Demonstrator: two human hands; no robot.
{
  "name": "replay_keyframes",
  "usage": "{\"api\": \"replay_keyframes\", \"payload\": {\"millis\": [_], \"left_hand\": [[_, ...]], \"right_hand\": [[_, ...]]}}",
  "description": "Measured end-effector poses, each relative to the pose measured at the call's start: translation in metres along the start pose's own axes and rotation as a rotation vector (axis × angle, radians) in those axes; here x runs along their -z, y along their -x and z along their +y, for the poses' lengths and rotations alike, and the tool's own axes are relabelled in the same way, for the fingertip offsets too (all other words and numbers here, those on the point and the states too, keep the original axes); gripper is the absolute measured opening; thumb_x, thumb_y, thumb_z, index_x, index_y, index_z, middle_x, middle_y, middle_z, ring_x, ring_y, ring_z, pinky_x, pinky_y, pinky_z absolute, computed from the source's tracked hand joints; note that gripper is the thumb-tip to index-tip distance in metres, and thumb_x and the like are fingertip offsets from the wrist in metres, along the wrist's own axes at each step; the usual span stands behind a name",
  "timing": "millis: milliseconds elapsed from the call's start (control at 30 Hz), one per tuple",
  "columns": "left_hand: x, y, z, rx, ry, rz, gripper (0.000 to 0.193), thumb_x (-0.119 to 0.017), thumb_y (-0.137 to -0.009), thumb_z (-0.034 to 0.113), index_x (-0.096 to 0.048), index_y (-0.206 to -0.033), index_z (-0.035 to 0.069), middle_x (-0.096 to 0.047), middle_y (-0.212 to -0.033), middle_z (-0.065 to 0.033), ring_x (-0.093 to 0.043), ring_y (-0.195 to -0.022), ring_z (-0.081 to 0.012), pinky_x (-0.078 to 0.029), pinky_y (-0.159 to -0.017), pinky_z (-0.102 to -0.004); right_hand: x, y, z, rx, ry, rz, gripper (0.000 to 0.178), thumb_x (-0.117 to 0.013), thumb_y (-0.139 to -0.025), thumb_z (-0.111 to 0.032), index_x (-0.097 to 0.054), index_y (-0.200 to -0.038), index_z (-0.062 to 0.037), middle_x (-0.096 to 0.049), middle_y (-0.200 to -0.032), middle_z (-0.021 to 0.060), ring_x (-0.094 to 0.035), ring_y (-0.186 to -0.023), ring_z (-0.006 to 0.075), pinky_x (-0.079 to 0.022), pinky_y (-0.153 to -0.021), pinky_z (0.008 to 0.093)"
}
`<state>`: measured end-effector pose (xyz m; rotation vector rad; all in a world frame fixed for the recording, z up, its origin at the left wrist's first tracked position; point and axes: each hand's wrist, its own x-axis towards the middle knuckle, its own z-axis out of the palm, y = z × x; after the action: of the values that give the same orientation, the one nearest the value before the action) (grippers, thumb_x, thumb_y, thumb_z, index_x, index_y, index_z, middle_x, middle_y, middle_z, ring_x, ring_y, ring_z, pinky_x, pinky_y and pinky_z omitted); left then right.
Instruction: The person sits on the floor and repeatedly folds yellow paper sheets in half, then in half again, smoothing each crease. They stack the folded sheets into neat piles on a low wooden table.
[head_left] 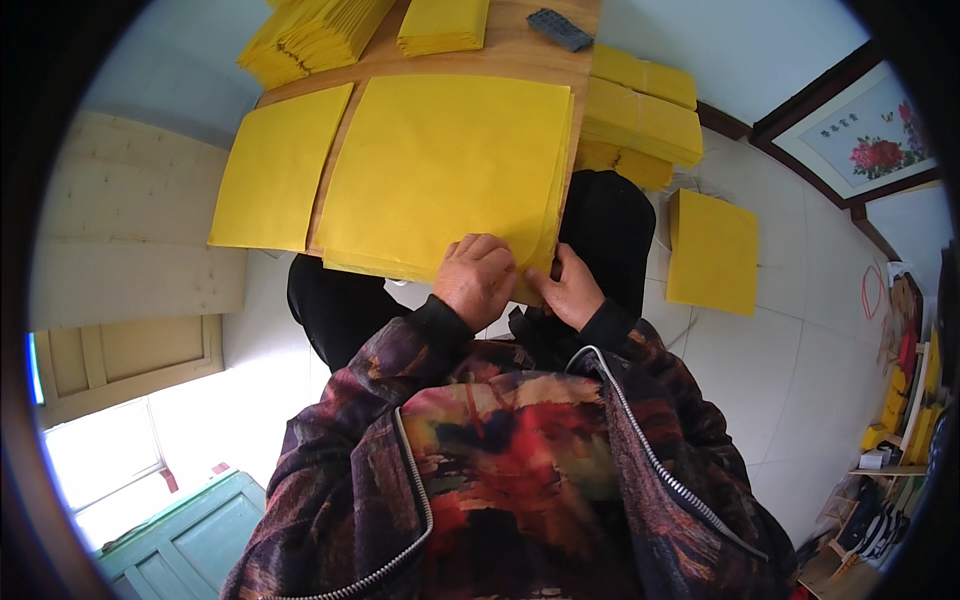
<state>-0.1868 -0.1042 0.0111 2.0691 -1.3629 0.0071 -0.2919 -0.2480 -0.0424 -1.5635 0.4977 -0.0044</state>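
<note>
A large stack of yellow paper sheets (450, 165) lies at the table's near edge, its sheets slightly fanned at the right and near sides. My left hand (475, 281) is closed at the near edge of the stack, knuckles up and fingers curled over the paper. Beside it, my right hand (572, 287) pinches the near right corner of the sheets between thumb and fingers. The corner bends down between the two hands, and my fingertips are partly hidden there. To the left, a narrower yellow sheet or pile (280, 168) lies apart across a thin gap.
Bundles of folded yellow paper (318, 38) and a smaller yellow pile (443, 24) sit at the back of the wooden table (420, 68), near a dark grey object (560, 29). More yellow bundles (640, 115) are stacked right of the table. A yellow block (712, 252) stands on the floor.
</note>
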Motion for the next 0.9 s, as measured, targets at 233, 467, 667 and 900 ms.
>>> {"api": "replay_keyframes", "payload": {"millis": [233, 467, 667, 900], "left_hand": [[0.017, -0.019, 0.014, -0.085, -0.015, 0.104, 0.011, -0.064, -0.069, 0.004, -0.058, -0.078, 0.006, -0.059, -0.089, -0.0074, -0.056, -0.086, -0.0278, -0.043, -0.074, -0.0385], [0.002, -0.018, 0.015, -0.157, -0.079, -0.034, 0.014, -0.066, -0.068, 0.008, -0.057, -0.078, 0.007, -0.06, -0.094, -0.0079, -0.057, -0.091, -0.0272, -0.043, -0.079, -0.0382], [0.002, -0.016, 0.006, -0.029, 0.077, -0.036, 0.011, -0.063, -0.071, 0.006, -0.057, -0.079, 0.005, -0.061, -0.089, -0.0109, -0.06, -0.083, -0.0299, -0.047, -0.073, -0.039], [0.016, -0.017, -0.006, 0.269, 0.316, -0.08, 0.008, -0.062, -0.076, 0.001, -0.057, -0.082, 0.002, -0.064, -0.089, -0.0127, -0.063, -0.087, -0.0285, -0.049, -0.08, -0.0333]], "right_hand": [[0.002, 0.0, 0.002, -0.038, -0.011, -0.009, 0.047, -0.066, -0.082, -0.022, -0.046, -0.113, 0.0065, -0.061, -0.097, 0.0188, -0.063, -0.089, 0.0254, -0.049, -0.077, 0.0319], [0.001, -0.002, 0.004, -0.007, 0.01, 0.007, 0.048, -0.066, -0.082, -0.025, -0.046, -0.114, 0.0063, -0.061, -0.101, 0.0197, -0.062, -0.091, 0.0261, -0.049, -0.08, 0.033], [0.001, 0.002, -0.006, -0.014, -0.035, -0.005, 0.045, -0.065, -0.084, -0.02, -0.045, -0.114, 0.0059, -0.061, -0.101, 0.0188, -0.063, -0.091, 0.0246, -0.049, -0.079, 0.0318], [0.006, 0.007, -0.015, -0.092, -0.192, -0.083, 0.036, -0.058, -0.091, -0.018, -0.042, -0.115, 0.0017, -0.058, -0.084, 0.0091, -0.054, -0.056, 0.0122, -0.045, -0.049, 0.0244]]}}
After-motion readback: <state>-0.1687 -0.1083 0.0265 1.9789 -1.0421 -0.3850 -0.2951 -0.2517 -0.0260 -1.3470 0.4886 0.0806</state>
